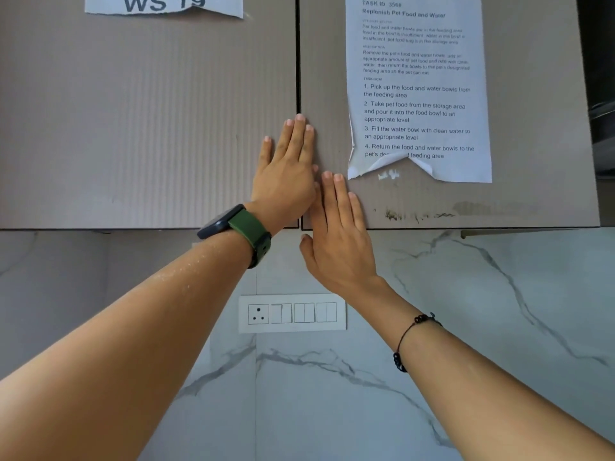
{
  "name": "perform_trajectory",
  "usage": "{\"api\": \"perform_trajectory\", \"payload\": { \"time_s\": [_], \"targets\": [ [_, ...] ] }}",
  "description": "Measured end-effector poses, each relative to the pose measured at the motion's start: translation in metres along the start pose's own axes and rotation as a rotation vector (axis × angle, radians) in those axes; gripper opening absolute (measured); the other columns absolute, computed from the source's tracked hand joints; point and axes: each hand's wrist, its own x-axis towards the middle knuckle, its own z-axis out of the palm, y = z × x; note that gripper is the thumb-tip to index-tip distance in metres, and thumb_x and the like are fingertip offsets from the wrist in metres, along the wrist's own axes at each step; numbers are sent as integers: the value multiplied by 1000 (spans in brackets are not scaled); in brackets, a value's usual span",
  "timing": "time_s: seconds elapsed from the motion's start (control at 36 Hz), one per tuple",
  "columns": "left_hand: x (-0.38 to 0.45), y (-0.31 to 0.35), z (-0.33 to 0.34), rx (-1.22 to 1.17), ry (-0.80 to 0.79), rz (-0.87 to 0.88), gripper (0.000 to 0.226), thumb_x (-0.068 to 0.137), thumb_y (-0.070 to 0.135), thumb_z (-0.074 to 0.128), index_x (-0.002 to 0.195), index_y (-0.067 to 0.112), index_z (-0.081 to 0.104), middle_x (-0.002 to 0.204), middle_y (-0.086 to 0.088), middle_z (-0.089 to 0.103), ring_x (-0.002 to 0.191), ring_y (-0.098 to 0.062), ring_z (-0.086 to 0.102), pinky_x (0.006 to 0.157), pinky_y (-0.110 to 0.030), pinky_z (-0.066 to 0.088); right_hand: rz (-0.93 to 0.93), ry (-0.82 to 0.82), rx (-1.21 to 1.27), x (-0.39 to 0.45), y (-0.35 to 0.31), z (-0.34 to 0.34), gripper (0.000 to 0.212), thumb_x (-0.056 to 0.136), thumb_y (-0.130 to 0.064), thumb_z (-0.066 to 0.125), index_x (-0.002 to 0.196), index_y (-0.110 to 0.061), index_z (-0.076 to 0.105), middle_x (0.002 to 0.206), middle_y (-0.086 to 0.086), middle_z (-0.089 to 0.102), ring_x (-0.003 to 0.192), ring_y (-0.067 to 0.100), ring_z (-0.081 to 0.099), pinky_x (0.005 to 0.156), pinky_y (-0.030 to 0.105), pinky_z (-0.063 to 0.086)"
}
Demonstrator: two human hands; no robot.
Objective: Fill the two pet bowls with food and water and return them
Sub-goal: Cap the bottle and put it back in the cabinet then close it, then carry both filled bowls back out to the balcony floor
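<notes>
Neither pet bowl nor any food or water anywhere in view; only wall and cabinet fronts ahead. Label sheet (164,4) cut off by the top edge, reading "WS 19". Instruction sheet (417,91) on the right cabinet door (532,128), torn along its bottom edge, one word of the last line partly lost, small upper paragraphs blurred. Left hand (286,168) flat and spread on the seam between left cabinet door (133,111) and right one, fingers straight, grasping nothing. Right hand (339,241) just below, also flat, fingers extended together against the right door's lower edge, empty. Watch (238,229) with green strap on left wrist; dark beaded bracelet (404,341) on right. Switch plate (293,313) on marble wall (466,327) beneath.
</notes>
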Motion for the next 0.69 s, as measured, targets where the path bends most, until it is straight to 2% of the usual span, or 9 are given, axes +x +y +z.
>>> {"api": "perform_trajectory", "payload": {
  "time_s": [0.33, 0.44, 0.56, 0.61, 0.69],
  "targets": [
    [-46, 10, -1, -88, -141, 10, 55, 102, 19, 24, 150, 5, 1, 160, -10, -9, 147, -25, -9, 118, -41, 0, -43, -182, 208, -27, 3, -25, 72, 81, -32, 24, 144, 3, 27, 152, 24, 23, 144, 36, 16, 116, 42, 16],
    [-84, 15, 2, -138, -184, 6, 55, 101, 16, 29, 149, 1, 9, 160, -12, -6, 148, -26, -5, 120, -41, 5, -62, -268, 295, -63, 3, -33, 67, 83, -27, 27, 139, 9, 33, 148, 27, 31, 141, 37, 25, 116, 41, 24],
    [-139, 27, 12, -196, -259, -55, 48, 100, 17, 35, 144, -2, 28, 159, -16, 1, 147, -30, 5, 118, -42, 12, -79, -388, 335, -124, 4, -36, 61, 85, -25, 31, 134, 10, 41, 141, 27, 43, 134, 38, 39, 110, 43, 34],
    [-168, 32, 17, -238, -329, -113, 46, 100, 18, 36, 142, -2, 31, 159, -16, 6, 145, -32, 13, 116, -41, 16, -67, -459, 341, -155, 4, -39, 59, 87, -24, 33, 134, 11, 41, 141, 27, 43, 134, 37, 39, 111, 42, 31],
    [-208, 33, 28, -288, -429, -179, 48, 99, 18, 38, 142, -3, 30, 158, -17, 10, 145, -33, 15, 116, -40, 17, -37, -565, 342, -204, 3, -44, 57, 89, -19, 43, 136, 11, 37, 143, 28, 39, 136, 38, 35, 113, 39, 21]
  ]
}}
